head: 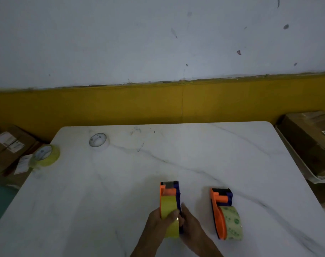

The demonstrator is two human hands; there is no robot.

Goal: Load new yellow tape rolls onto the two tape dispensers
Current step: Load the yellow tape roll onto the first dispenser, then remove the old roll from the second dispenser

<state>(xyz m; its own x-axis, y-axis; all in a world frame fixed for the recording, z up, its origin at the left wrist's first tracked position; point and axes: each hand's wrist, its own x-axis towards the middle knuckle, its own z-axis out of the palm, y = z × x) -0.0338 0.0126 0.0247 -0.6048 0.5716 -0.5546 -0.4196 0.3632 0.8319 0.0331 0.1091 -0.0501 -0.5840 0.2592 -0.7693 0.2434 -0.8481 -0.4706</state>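
Note:
An orange and blue tape dispenser (169, 191) stands on the white marble table (121, 182) near the front, with a yellow tape roll (169, 208) in it. My left hand (158, 221) wraps over the yellow roll from the left. My right hand (189, 223) presses against the dispenser's right side. A second orange and blue dispenser (220, 206) stands to the right, carrying a pale, nearly used core (232, 223) with green print. A spare yellow tape roll (45, 155) sits at the table's far left edge. An empty white core (98, 141) lies further back.
Cardboard boxes (7, 147) are stacked left of the table, and another box (310, 141) lies on the right. A yellow and white wall (176, 101) runs behind the table.

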